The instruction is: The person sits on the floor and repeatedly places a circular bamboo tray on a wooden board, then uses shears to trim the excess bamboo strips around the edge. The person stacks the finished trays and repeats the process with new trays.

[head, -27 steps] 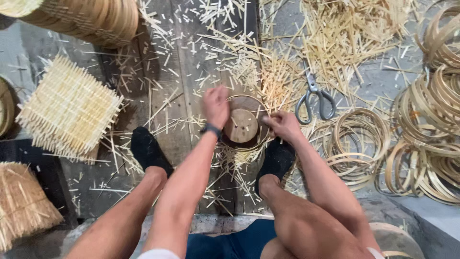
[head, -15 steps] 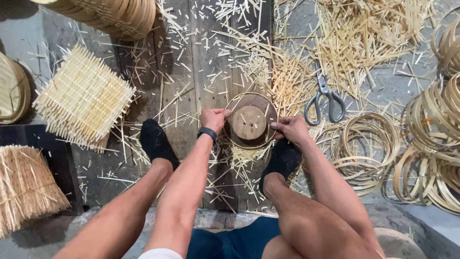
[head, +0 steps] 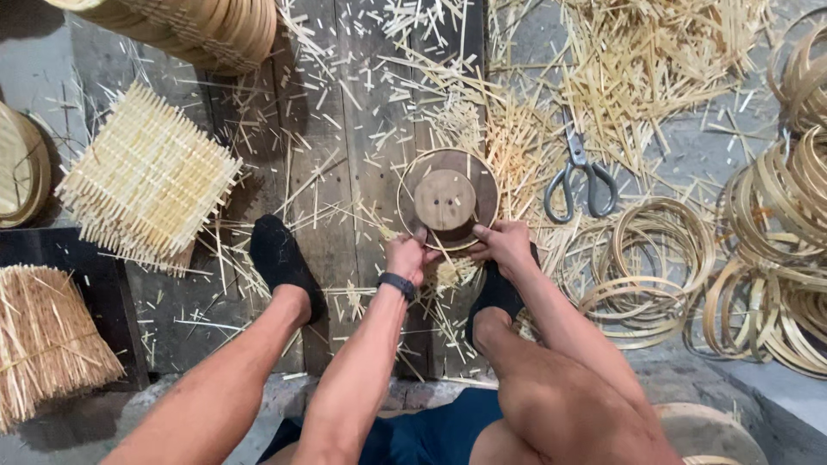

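A round wooden disc [head: 445,199] with a thin bamboo hoop [head: 405,176] around its edge lies on the plank floor [head: 345,129]. Both hands grip the disc's near edge: the left hand [head: 405,256] pinches it from the lower left, the right hand [head: 502,243] from the lower right, fingers closed on the rim. Scissors [head: 579,179] lie just right of the disc. Loose hoops [head: 646,267] pile farther right, and a woven mat [head: 148,181] lies well left.

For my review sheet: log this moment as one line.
left hand: gripping near rim of round wooden disc in bamboo hoop | right hand: same rim | grey-handled scissors: lying right, untouched
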